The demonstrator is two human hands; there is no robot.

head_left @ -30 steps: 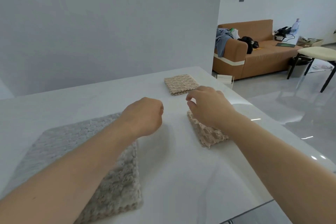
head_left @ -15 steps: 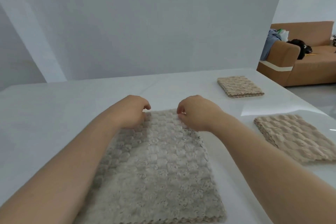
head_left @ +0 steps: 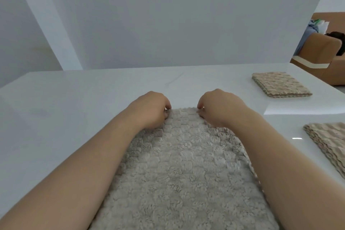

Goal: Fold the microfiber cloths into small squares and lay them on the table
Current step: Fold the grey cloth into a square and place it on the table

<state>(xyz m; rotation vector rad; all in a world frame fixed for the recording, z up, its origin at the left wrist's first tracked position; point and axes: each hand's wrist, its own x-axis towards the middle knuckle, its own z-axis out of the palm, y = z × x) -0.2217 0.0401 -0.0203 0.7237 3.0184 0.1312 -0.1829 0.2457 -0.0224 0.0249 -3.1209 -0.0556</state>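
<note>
A large grey-beige microfiber cloth (head_left: 183,170) lies flat on the white table (head_left: 74,99) right in front of me. My left hand (head_left: 151,110) pinches its far left corner with curled fingers. My right hand (head_left: 218,108) pinches the far right corner the same way. Both forearms lie along the cloth's sides. A folded beige cloth (head_left: 280,85) sits at the table's far right. Another folded beige cloth (head_left: 330,144) lies nearer, at the right edge of the view, partly cut off.
A plain grey wall (head_left: 168,20) rises behind the table's far edge. A brown sofa (head_left: 324,56) with clothes and a dark bag on it stands beyond the table's right corner.
My view has swung left from the folded cloths to the large flat cloth. Both hands have moved onto its far corners and now pinch them.
</note>
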